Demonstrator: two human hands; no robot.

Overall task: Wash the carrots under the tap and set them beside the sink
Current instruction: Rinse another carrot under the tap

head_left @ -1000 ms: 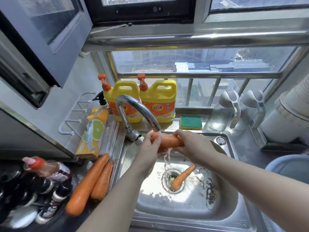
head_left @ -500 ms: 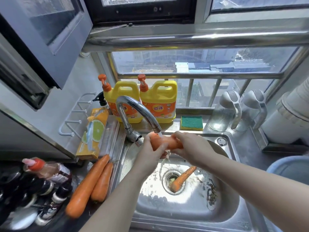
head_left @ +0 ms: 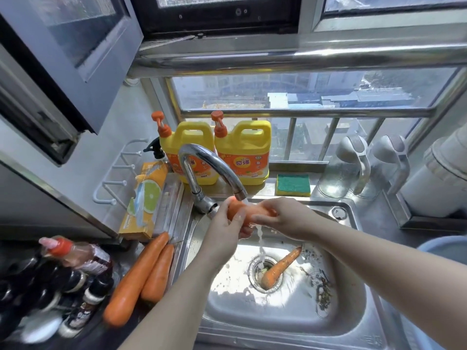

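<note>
Both hands hold one orange carrot (head_left: 246,212) just under the spout of the chrome tap (head_left: 209,168), with water running off it into the steel sink (head_left: 348,322). My left hand (head_left: 227,227) grips its left end and my right hand (head_left: 283,217) wraps its right part, hiding most of it. A smaller carrot (head_left: 279,269) lies in the basin across the drain. Two long carrots (head_left: 141,276) lie side by side on the counter left of the sink.
Two yellow detergent jugs (head_left: 219,152) and a green sponge (head_left: 293,184) stand behind the tap. An orange box (head_left: 144,198) leans at the left wall. Dark bottles (head_left: 63,279) crowd the near left counter. Clear jugs (head_left: 353,168) and a white container (head_left: 439,178) sit right; a blue rim (head_left: 444,251) shows beside them.
The hands have shifted along the carrot under the stream, with the carrot's left end now nearer the spout. The other carrots lie where they were.
</note>
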